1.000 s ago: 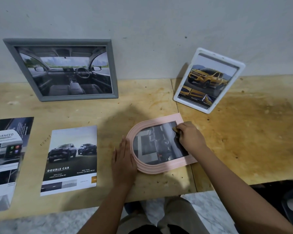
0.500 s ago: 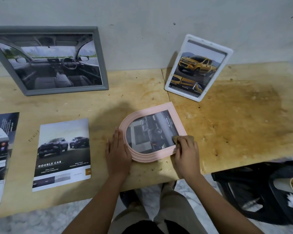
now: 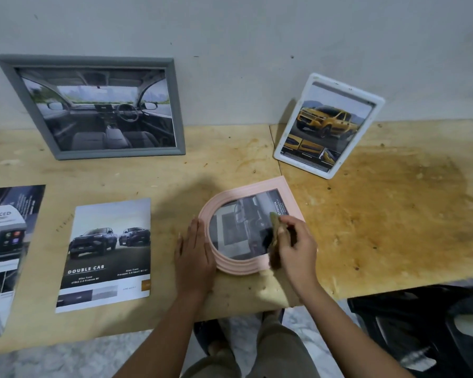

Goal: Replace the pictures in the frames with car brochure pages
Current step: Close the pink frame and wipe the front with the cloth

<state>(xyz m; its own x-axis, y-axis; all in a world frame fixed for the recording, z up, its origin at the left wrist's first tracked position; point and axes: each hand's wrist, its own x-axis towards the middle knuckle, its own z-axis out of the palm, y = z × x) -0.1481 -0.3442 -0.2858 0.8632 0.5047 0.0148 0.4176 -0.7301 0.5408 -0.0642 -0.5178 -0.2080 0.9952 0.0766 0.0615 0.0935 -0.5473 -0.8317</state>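
The left hand (image 3: pixel 194 257) lies flat with straight fingers on the pale plywood table (image 3: pixel 380 214), its fingertips touching the curved rim of the pink arched picture frame (image 3: pixel 239 267). The right hand (image 3: pixel 298 249) is curled, pinching a small olive-brown piece (image 3: pixel 274 227) too blurred to identify, held over the pink frame's glass.

There are 3 frames and 2 loose brochure pages. The grey rectangular frame with a car-interior picture (image 3: pixel 88 60) leans on the wall well beyond the left hand. The "DOUBLE CAB" brochure page (image 3: pixel 107 255) lies flat just left of that hand, with the dark brochure page (image 3: pixel 3 255) further left. The white frame with a yellow truck picture (image 3: pixel 377 100) leans beyond the right hand. The pink frame lies flat between both hands.
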